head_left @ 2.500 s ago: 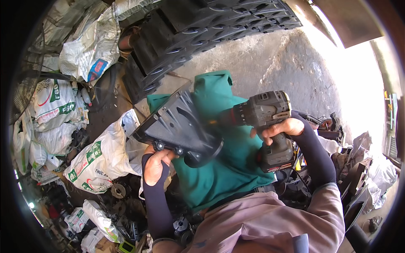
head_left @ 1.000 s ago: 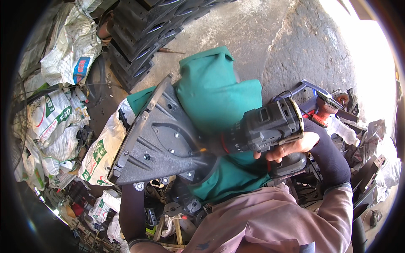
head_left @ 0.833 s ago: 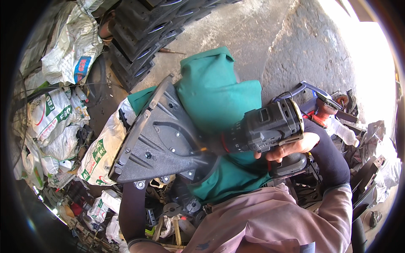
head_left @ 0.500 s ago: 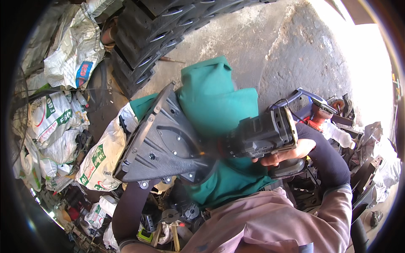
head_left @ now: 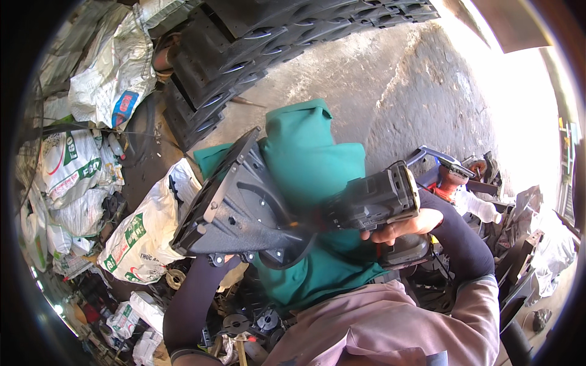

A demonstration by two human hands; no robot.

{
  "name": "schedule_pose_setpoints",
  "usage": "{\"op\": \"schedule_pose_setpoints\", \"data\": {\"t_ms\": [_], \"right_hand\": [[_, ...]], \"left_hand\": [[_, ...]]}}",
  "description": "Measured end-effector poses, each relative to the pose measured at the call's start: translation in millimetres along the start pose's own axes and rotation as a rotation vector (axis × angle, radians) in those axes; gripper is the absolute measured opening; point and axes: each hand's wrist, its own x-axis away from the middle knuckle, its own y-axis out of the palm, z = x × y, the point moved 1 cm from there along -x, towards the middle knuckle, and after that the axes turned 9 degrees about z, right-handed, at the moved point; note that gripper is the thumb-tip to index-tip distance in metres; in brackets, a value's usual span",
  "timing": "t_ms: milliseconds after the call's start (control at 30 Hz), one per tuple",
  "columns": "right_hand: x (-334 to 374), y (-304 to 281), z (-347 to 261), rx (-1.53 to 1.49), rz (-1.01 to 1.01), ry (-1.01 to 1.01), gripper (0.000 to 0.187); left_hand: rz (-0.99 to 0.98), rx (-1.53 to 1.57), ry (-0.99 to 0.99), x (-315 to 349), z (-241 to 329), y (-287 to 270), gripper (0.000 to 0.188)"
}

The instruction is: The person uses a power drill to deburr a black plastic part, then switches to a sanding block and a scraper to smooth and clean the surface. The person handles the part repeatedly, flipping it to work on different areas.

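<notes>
My right hand [head_left: 400, 230] is closed round the grip of a black cordless drill [head_left: 372, 198]. The drill points left, its blurred front end at the rounded side of a black moulded plastic part [head_left: 244, 210]. An orange blur shows where the two meet; whether the tip touches cannot be made out. The part lies tilted over my green-clad legs [head_left: 314, 161], with bolts and mounting lugs along its edges. My left forearm reaches up beneath its lower edge. Only a sliver of my left hand [head_left: 227, 263] shows there, and the part hides its fingers.
Stacked black moulded panels [head_left: 213, 61] stand ahead on the concrete floor [head_left: 415, 91]. White printed sacks [head_left: 143, 229] lie to the left. On the right are an orange-and-black power tool [head_left: 452, 177], a clear plastic bottle [head_left: 482, 207] and scrap. Metal discs [head_left: 235, 323] lie below my left side.
The whole view has shifted slightly. The plastic part appears turned a little more edge-on. The drill stays in my right hand, pointing at the same side of the part.
</notes>
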Motion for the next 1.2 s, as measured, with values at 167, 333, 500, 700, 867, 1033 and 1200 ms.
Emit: {"op": "schedule_pose_setpoints", "data": {"t_ms": [167, 333, 500, 700, 867, 1033, 1200], "right_hand": [[-2.5, -0.2, 8.5, 0.069, -0.001, 0.020, 0.030], [-5.4, -2.2, 20.1, 0.030, 0.033, -0.065, 0.035], [-8.2, -7.5, 26.5, 0.018, 0.000, 0.047, 0.047], [-3.5, -8.7, 27.1, 0.053, -0.033, -0.042, 0.020], [-5.2, -14.8, 33.3, 0.034, -0.057, -0.029, 0.020], [-4.5, -9.5, 42.8, 0.011, 0.005, -0.125, 0.029], [-0.5, 4.0, 28.4, 0.037, 0.086, -0.034, 0.031]], "left_hand": [[-0.057, 0.048, -0.027, -6.9, -2.1, 7.0, 0.014], [-0.097, 0.097, -0.044, -6.4, -6.6, 11.6, 0.014], [-0.115, 0.125, -0.060, -1.6, -11.6, 9.7, 0.014], [-0.114, 0.160, -0.065, 3.2, -20.3, 6.7, 0.013], [-0.125, 0.180, -0.063, 1.4, -24.2, 4.3, 0.013], [-0.148, 0.188, -0.067, -0.1, -25.5, 3.9, 0.013], [-0.157, 0.190, -0.049, -1.1, -27.7, 3.9, 0.013]]}}
